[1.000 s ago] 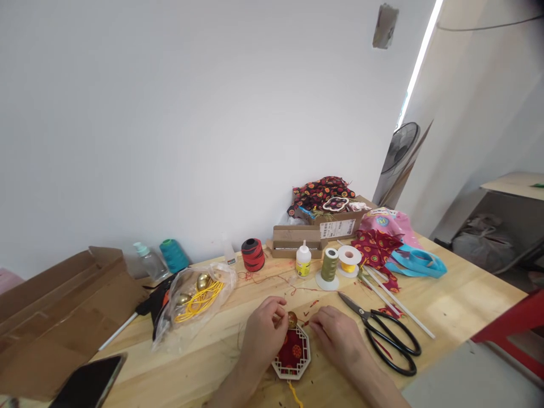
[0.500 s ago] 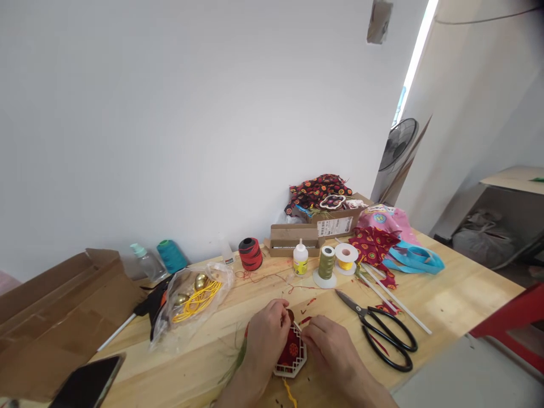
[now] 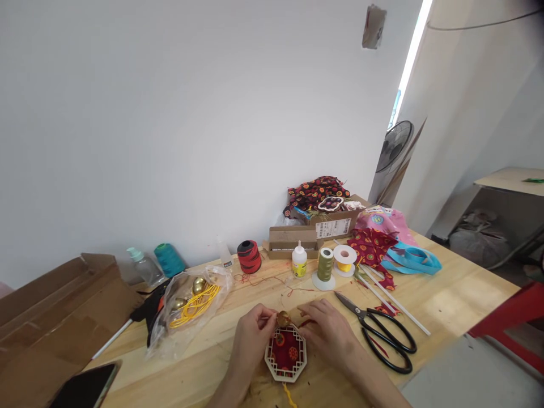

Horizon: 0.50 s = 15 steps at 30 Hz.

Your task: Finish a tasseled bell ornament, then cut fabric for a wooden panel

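An octagonal lattice frame [image 3: 268, 362] backed with dark red patterned fabric lies on the table before me. At its top edge sits a small gold bell [image 3: 284, 318]. My left hand [image 3: 254, 335] pinches at the bell's left side with thumb and forefinger. From the right, my right hand [image 3: 325, 327] reaches in beside the bell and the frame's upper right edge. Its fingers are bent together, and whatever is between them is too small to make out. A yellow cord [image 3: 289, 395] hangs from the frame's lower edge.
Black-handled scissors [image 3: 385, 331] lie to the right, near white sticks [image 3: 399, 303]. Behind stand a glue bottle [image 3: 299, 260], a green thread spool [image 3: 326, 266] and red thread [image 3: 249, 256]. At left are a plastic bag [image 3: 191, 306], a phone [image 3: 87, 388] and a cardboard box [image 3: 63, 317].
My left hand has shifted left off the frame, uncovering the fabric and the gold bell. My right hand has moved slightly up toward the bell.
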Motion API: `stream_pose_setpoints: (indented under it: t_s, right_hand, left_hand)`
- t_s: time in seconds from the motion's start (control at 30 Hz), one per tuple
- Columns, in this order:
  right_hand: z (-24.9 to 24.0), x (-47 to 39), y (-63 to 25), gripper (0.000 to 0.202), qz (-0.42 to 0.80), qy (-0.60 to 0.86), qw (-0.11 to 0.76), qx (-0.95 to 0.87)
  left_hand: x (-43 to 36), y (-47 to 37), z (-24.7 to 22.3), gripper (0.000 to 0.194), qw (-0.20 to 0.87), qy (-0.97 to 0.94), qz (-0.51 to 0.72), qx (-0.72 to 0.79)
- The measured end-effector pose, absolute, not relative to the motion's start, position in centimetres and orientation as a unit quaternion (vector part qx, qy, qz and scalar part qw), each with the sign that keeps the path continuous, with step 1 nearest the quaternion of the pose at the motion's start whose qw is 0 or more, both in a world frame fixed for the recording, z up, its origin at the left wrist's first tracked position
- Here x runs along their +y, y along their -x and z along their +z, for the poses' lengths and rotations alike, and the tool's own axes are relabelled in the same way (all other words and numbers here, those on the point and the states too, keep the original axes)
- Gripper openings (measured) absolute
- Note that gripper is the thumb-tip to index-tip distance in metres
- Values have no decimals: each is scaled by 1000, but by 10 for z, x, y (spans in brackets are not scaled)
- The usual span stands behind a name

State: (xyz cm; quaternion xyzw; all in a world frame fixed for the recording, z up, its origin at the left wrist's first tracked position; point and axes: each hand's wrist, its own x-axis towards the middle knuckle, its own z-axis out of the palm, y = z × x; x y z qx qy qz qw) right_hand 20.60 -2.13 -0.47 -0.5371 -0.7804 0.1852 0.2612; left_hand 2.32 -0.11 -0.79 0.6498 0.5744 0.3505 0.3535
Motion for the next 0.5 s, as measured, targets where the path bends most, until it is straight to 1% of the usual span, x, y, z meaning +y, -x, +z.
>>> stream_pose_setpoints:
  t_s: [0.13,0.23,0.4,0.5]
  right_hand:
    - [-7,-11,-190,33,190,521,241,-797]
    - [-9,-6,-178,34,180,520,232,-802]
    - [-8,-1,-167,17,162,512,222,-814]
    - [-6,-1,-161,19,154,502,220,-822]
  left_hand:
    - [3,-21,-16,20,396,-616,358,579]
    - [1,-19,-14,16,411,-613,350,577]
    - [-17,0,4,9,419,-648,308,557]
    - [-27,12,14,4,408,-670,275,556]
